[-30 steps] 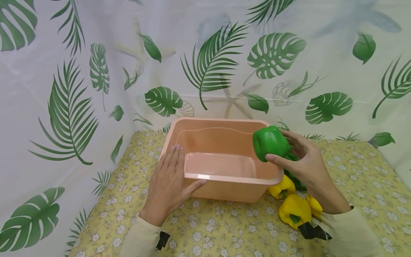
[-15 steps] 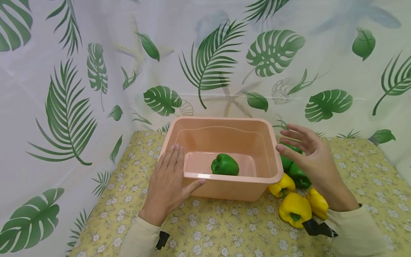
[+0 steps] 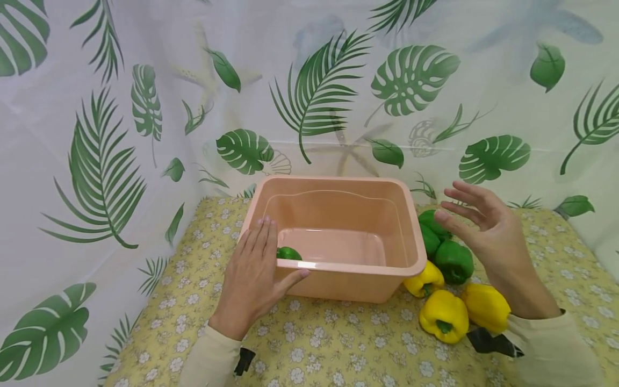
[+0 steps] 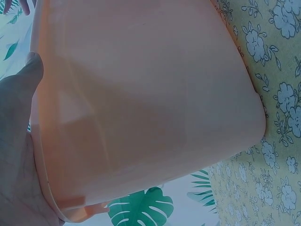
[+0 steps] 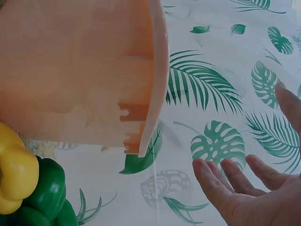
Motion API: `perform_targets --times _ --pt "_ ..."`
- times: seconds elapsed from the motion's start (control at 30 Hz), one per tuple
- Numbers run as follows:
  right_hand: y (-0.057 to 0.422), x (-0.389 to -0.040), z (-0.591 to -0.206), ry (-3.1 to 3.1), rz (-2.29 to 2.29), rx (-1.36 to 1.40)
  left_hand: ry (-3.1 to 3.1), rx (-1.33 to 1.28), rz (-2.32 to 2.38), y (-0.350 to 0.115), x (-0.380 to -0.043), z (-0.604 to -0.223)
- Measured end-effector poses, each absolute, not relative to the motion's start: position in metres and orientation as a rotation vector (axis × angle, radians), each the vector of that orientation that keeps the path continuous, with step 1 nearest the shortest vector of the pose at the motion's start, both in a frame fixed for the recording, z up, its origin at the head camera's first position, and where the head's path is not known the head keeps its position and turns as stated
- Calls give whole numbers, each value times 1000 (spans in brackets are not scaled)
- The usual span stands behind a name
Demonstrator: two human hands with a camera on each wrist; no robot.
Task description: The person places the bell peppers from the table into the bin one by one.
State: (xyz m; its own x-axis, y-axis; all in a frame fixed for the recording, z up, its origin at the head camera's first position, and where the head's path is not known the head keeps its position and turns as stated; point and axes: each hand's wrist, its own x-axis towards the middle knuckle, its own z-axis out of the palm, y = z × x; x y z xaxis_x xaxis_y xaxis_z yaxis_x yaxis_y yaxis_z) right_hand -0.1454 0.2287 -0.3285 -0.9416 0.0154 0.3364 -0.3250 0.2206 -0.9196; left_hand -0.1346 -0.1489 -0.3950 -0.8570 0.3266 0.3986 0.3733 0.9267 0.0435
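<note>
Putting peppers into the plastic tub (image 3: 348,286) appears to be the work in hand, and this looks like a pause between one pepper and the next. The left hand (image 3: 252,277) lies over the tub's near left corner with its fingers straight and together and its thumb on the near rim, seemingly to steady the tub. Just right of those fingers, inside the tub, a green pepper (image 3: 290,253) is partly hidden behind them; whether they touch it cannot be told.

The right hand (image 3: 499,239) hangs in the air beyond the tub's right side, its fingers spread, lightly bent and holding nothing. Below and to the left of these fingers, green peppers (image 3: 453,262) lie clustered on the table (image 3: 338,344) beside the tub. Lower still, closer to the person, are three yellow peppers (image 3: 444,317).

The next move would likely call for the right fingers to come down around a pepper, the front green one being handy, then carry it leftward above the right rim and let go inside, while the left hand keeps the tub from sliding.
</note>
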Motion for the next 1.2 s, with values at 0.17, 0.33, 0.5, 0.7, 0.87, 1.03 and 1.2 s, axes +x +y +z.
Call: perform_targets --times 0.17,0.33,0.5,0.7,0.87,1.03,1.2 --pt "236 -144 -329 -2246 1719 259 -2685 -516 -166 -149 -135 -395" --pt "244 -143 -331 -2329 1585 193 -2692 -509 -167 -148 -135 -395" --pt "255 -142 -335 -2311 1619 201 -2694 -505 -167 -148 -135 -396" --pt "266 -139 -340 -2335 1611 167 -2692 -508 -167 -147 -135 -395" --pt "272 -136 -343 -2407 1540 107 -2683 -510 -166 -148 -134 -395" --pt "279 -136 -348 -2467 1488 66 -2684 -510 -156 -148 -134 -394" --pt "286 -135 -354 -2499 1461 22 -2690 -509 -154 -148 -134 -394"
